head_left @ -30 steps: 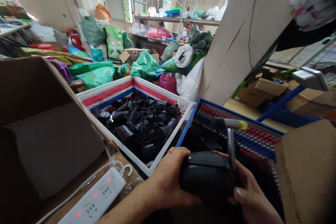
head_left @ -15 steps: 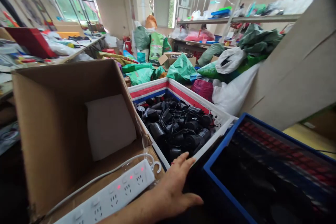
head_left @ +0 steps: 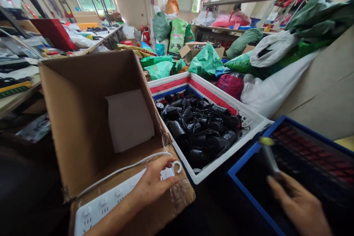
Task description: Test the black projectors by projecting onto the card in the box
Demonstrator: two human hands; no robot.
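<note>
Right hand (head_left: pixel 297 199): found to the right of the white crate (head_left: pixel 197 177), above the blue crate (head_left: pixel 252 199); its grip is closed round the lower end of a tool (head_left: pixel 270 158), yellow tip uppermost; blur hides exact finger placement. Left hand (head_left: pixel 155 177): found at the near left of the white crate, grip loosely parted, thumb apart from fingers, no object seen in hold; it is over the end of the power strip (head_left: pixel 107 206), near the white hook (head_left: pixel 178 166); contact cannot be confirmed. Black parts (head_left: pixel 199 129) with loose wires lie heaped inside the white crate; a cardboard box (head_left: pixel 61 125) sits to its left. Judgement: the tool calls for a firm hold and clearance from the blue crate's rim; the left hand should avoid dragging the cord; the wires look apt to snag, so parts warrant untangling before any lifting.
</note>
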